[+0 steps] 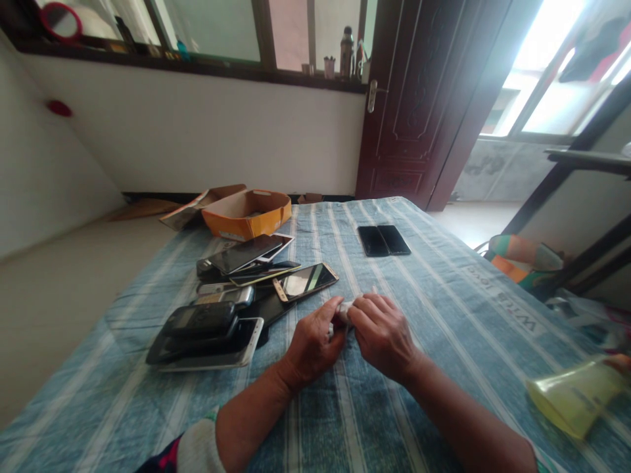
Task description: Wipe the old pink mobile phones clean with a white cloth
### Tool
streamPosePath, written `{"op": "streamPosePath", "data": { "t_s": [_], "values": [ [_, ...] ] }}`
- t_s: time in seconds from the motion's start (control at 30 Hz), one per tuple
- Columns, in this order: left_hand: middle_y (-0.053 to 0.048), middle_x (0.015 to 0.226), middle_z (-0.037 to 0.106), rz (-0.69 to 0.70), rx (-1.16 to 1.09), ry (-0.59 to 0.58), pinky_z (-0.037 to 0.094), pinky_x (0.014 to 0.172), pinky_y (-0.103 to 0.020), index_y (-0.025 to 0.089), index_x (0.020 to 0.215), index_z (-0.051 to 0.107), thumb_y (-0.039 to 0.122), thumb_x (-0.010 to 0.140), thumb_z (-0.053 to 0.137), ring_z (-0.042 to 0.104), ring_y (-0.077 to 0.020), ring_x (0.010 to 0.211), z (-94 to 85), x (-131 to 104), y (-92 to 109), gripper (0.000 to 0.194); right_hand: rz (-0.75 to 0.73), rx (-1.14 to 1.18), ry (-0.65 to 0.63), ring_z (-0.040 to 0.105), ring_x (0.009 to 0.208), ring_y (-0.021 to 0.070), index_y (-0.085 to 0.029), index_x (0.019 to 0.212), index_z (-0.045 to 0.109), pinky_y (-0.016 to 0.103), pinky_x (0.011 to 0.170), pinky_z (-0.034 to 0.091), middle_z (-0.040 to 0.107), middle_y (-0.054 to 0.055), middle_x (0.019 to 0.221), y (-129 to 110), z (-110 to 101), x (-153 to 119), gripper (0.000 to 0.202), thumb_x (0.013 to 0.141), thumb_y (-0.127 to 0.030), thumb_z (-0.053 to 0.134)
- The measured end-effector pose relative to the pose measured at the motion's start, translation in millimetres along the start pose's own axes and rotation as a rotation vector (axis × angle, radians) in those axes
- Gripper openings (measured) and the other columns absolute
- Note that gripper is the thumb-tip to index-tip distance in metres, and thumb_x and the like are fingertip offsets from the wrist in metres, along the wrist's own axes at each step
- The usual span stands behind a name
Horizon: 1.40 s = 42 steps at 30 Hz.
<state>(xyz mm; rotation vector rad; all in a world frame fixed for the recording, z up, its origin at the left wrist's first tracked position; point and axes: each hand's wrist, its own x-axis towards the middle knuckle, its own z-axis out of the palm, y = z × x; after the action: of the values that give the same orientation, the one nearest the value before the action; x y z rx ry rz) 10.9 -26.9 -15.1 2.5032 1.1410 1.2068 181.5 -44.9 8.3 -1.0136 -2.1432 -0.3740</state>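
Note:
My left hand (pixel 318 336) is curled closed at the near middle of the table. My right hand (pixel 382 332) meets it there, its fingers bent over a small crumpled white tissue (pixel 347 309). The tissue shows between both hands, and white bits also show at my left fingers. Whether anything else is inside the grip is hidden. Just beyond my left hand, a gold smartphone (pixel 306 281) rests screen up on the edge of a loose pile of phones. The pile includes a white-edged phone (pixel 251 343), a thick black device (pixel 202 320) and a silver keypad phone (pixel 244 295).
Two dark phones (pixel 383 240) lie side by side toward the far right. An open orange cardboard box (pixel 246 220) stands at the far left of the table. At the right edge lies a yellow translucent bag (pixel 574 397). A striped blue cloth (pixel 458 328) covers the tabletop.

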Motion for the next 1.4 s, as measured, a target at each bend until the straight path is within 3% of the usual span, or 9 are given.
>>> {"op": "streamPosePath", "data": {
  "t_s": [0.47,0.83,1.17,1.4],
  "values": [
    [-0.005,0.089,0.072,-0.013,-0.044,-0.009,0.058,0.073,-0.029,0.015,0.124,0.050,0.018,0.085,0.054,0.068,-0.0150,0.072,-0.5,2.3,3.1,0.040,0.084,-0.063,0.073,0.053,0.080,0.0180,-0.018,0.082,0.061,0.030,0.074,0.039,0.060,0.004,0.074,21.7,-1.7,-2.1,0.023,0.095,-0.013,0.042],
    [-0.010,0.094,0.071,0.009,-0.013,0.001,0.059,0.077,-0.030,0.010,0.124,0.050,0.017,0.084,0.052,0.070,-0.0194,0.083,1.0,-0.7,0.0,0.041,-0.005,0.008,0.010,0.054,0.084,0.0192,-0.018,0.082,0.062,0.033,0.078,0.041,0.060,0.006,0.080,-0.6,-0.9,0.0,0.025,0.094,-0.013,0.040],
    [-0.017,0.119,0.066,0.076,0.019,0.004,0.057,0.086,-0.033,0.009,0.127,0.047,0.014,0.080,0.050,0.067,-0.0235,0.101,3.3,-3.1,-4.2,0.048,-0.037,0.053,0.047,0.055,0.102,0.0227,-0.018,0.083,0.063,0.036,0.085,0.043,0.063,0.008,0.085,-10.3,-0.6,0.3,0.030,0.095,-0.013,0.036],
    [-0.013,0.103,0.071,-0.015,-0.013,-0.028,0.058,0.082,-0.032,0.009,0.125,0.049,0.017,0.083,0.050,0.069,-0.0210,0.091,2.1,-1.8,-1.4,0.042,-0.008,0.030,0.036,0.057,0.096,0.0213,-0.017,0.078,0.062,0.035,0.083,0.044,0.063,0.009,0.085,-0.8,0.9,-0.3,0.029,0.093,-0.011,0.038]
  ]
}}
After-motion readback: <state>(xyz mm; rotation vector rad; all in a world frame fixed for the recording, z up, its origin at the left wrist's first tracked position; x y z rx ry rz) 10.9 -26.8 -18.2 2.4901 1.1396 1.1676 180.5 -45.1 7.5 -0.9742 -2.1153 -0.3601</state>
